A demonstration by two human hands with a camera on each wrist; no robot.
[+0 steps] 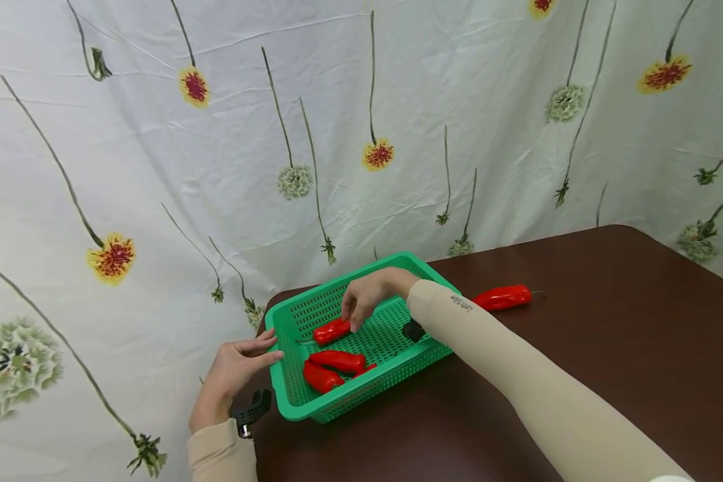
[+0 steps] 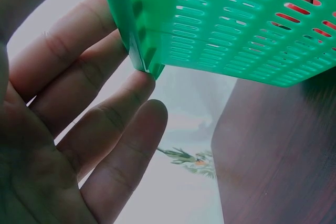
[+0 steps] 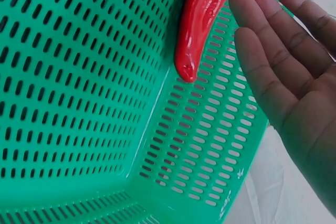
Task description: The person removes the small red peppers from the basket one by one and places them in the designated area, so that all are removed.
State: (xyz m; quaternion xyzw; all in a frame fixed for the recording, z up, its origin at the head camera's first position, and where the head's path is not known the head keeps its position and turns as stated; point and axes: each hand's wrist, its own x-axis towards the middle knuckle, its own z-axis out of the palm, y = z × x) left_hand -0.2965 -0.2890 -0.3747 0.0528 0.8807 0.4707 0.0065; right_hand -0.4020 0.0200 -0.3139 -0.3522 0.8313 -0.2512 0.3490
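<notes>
A green plastic basket (image 1: 301,405) with slotted walls stands on the table. My left hand (image 1: 236,367) touches its left rim, fingers fairly straight; in the left wrist view the fingertips meet the rim from outside. Inside the basket, my right hand (image 1: 370,294) hovers at the right end of a red pepper (image 1: 331,331). The right wrist view shows the fingers extended, apart from the glossy red pepper (image 3: 202,22). Two more red peppers, one above (image 1: 337,361) and one below (image 1: 321,378), lie nearer the front wall, with a further red piece (image 1: 364,371) partly hidden by the rim.
Another red pepper (image 1: 503,297) with a thin stem lies on the dark brown table (image 1: 602,321) right of the basket, partly behind my right forearm. A white flower-patterned cloth (image 1: 337,100) hangs behind the table and at its left.
</notes>
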